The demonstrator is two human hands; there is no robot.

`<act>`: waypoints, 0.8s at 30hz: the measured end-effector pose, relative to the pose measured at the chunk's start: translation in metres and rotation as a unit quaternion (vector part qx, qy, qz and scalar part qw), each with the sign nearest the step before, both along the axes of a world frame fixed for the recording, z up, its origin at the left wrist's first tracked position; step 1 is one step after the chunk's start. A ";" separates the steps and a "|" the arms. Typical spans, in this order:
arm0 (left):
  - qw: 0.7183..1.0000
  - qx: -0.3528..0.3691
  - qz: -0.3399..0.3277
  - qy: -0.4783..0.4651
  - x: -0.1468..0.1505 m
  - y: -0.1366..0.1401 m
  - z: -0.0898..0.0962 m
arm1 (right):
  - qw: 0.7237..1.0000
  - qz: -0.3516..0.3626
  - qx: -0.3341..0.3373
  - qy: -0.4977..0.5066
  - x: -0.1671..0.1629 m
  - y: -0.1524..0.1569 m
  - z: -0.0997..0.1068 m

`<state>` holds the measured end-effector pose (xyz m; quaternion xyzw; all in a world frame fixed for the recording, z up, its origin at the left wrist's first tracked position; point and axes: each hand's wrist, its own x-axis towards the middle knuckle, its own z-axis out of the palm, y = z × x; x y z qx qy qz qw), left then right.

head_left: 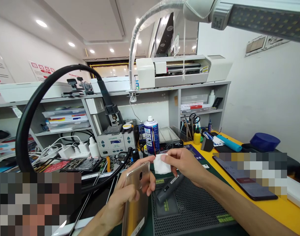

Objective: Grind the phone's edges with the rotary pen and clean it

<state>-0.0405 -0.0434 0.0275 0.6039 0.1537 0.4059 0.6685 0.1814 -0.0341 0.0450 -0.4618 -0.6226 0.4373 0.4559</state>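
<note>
Item: my left hand (118, 201), fingers wrapped round one phone (137, 211), thumb across its gold back, forefinger extended. Phone: tilted, camera end up, running to the bottom of my feed; clock directions are taken from it. Item: my right hand (181, 163), thumb and forefinger pinching one white wipe (162, 166) at 1 o'clock, near the phone's top; whether my left forefinger touches it, I cannot tell. Mat (194, 209): perforated, 3 o'clock. Grey tool (168, 190): aslant on the mat, 2 o'clock. Can (151, 136): blue and white, upright, just past 12. Station (117, 144): grey, 11 o'clock. Second phone (243, 178): flat on the yellow table (231, 136), 3 o'clock, well apart, partly blurred.
</note>
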 end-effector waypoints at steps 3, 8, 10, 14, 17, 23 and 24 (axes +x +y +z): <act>1.000 -0.001 -0.003 0.005 0.000 0.001 0.000 | 1.000 0.010 -0.002 0.005 0.000 0.000 -0.001; 1.000 -0.012 0.002 -0.002 -0.001 0.000 0.001 | 0.999 0.041 0.033 0.006 0.005 0.000 0.000; 1.000 -0.017 0.005 -0.008 -0.001 -0.001 0.002 | 0.997 0.056 0.048 -0.006 0.007 0.000 0.001; 0.999 -0.027 0.007 -0.015 0.000 -0.002 0.003 | 0.995 0.088 0.052 0.013 0.014 -0.001 0.004; 1.000 -0.030 0.001 -0.001 -0.001 -0.001 0.002 | 0.987 0.147 0.041 0.054 0.019 -0.001 0.005; 0.999 -0.025 -0.026 0.020 -0.001 0.000 -0.001 | 0.989 0.145 0.039 0.008 0.018 0.000 0.002; 0.999 -0.026 -0.026 0.023 -0.001 0.000 -0.001 | 0.990 0.136 0.040 -0.006 0.016 0.000 0.002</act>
